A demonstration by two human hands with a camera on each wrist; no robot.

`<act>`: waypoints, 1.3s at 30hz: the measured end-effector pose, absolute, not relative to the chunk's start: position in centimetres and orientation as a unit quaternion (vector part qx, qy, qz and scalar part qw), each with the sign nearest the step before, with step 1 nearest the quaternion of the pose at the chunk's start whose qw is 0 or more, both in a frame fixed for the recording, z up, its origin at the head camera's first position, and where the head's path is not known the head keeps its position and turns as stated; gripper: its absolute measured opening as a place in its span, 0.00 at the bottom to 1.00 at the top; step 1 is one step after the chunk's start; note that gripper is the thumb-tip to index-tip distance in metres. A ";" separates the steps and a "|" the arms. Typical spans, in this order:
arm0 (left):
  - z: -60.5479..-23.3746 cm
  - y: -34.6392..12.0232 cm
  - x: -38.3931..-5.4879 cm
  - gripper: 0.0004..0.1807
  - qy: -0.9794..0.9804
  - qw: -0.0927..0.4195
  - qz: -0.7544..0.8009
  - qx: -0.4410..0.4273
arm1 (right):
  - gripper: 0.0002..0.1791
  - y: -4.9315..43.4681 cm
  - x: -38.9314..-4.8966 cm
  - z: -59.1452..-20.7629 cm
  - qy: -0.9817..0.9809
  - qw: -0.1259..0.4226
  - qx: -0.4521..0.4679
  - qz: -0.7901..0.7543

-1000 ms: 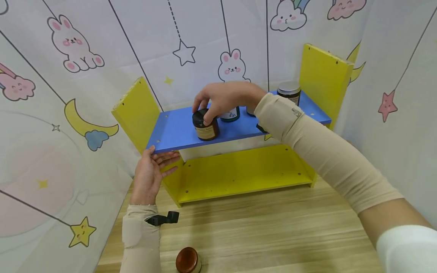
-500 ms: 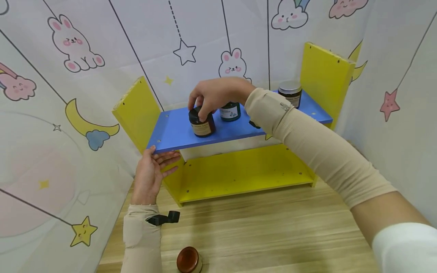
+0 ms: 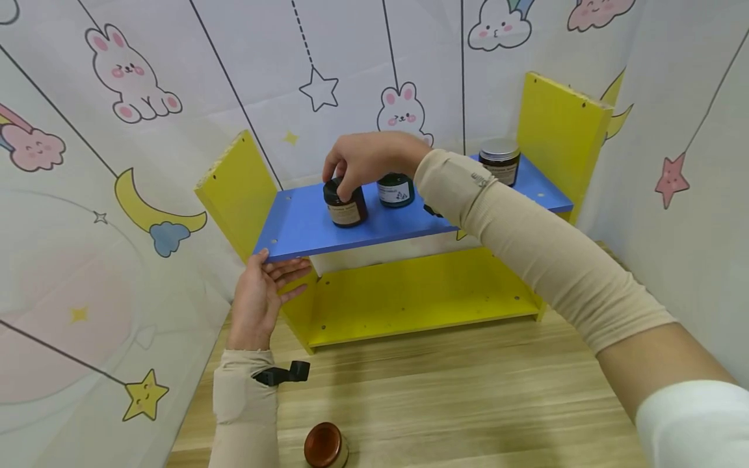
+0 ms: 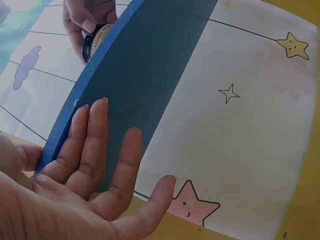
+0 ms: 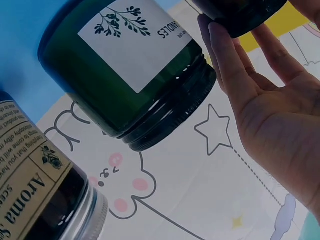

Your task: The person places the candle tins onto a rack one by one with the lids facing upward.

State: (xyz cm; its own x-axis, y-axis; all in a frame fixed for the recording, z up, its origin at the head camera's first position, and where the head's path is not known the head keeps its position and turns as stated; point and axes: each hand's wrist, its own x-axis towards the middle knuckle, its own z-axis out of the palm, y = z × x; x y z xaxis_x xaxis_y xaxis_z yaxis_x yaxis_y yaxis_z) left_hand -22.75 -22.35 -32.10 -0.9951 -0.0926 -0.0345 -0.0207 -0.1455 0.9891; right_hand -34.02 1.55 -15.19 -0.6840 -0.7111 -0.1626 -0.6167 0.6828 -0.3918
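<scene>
My right hand (image 3: 374,159) reaches over the blue shelf board (image 3: 292,224) and grips the black lid of a dark candle jar (image 3: 346,213) with a beige label, upright on the board. In the right wrist view, only that jar's dark lid (image 5: 240,17) shows at the top. Just to its right stands a green candle jar (image 3: 396,193) with a white label. At the board's front left corner, my left hand (image 3: 257,296) holds the edge, thumb on top and fingers underneath. The left wrist view shows those fingers (image 4: 97,140) fairly straight and spread.
A silver-lidded candle jar (image 3: 499,170) stands at the board's right end. Yellow side panels (image 3: 240,195) rise at both ends, above a yellow lower shelf (image 3: 409,292). On the wooden surface (image 3: 445,396) in front stands a jar with a red-brown lid (image 3: 324,445).
My right hand has slid the black-lidded candle jar slightly left and back along the board. My left hand stays at the corner.
</scene>
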 end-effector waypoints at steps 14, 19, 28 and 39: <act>-32.0 -22.3 -22.8 0.28 -0.654 0.023 -0.755 0.046 | 0.27 1.6 -34.7 -15.8 0.904 0.125 -0.363 -0.186; -32.1 -22.3 -22.8 0.29 -0.652 0.022 -0.757 0.048 | 0.28 1.6 -34.9 -16.0 0.906 0.118 -0.357 -0.195; -32.1 -22.4 -22.8 0.29 -0.653 0.024 -0.756 0.044 | 0.30 1.7 -35.0 -16.2 0.910 0.110 -0.348 -0.195; -32.2 -22.5 -22.8 0.30 -0.648 0.025 -0.760 0.035 | 0.41 3.6 -33.2 -16.3 0.915 0.063 -0.297 -0.267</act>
State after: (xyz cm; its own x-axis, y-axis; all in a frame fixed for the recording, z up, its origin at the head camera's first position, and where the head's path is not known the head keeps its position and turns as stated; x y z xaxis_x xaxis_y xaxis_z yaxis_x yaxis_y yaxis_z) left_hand -22.77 -22.46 -32.17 -0.9963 -0.0840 -0.0204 -0.0068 -0.1583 0.9874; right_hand -33.20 3.55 -16.31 -0.8156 -0.5770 0.0432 -0.5098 0.6813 -0.5254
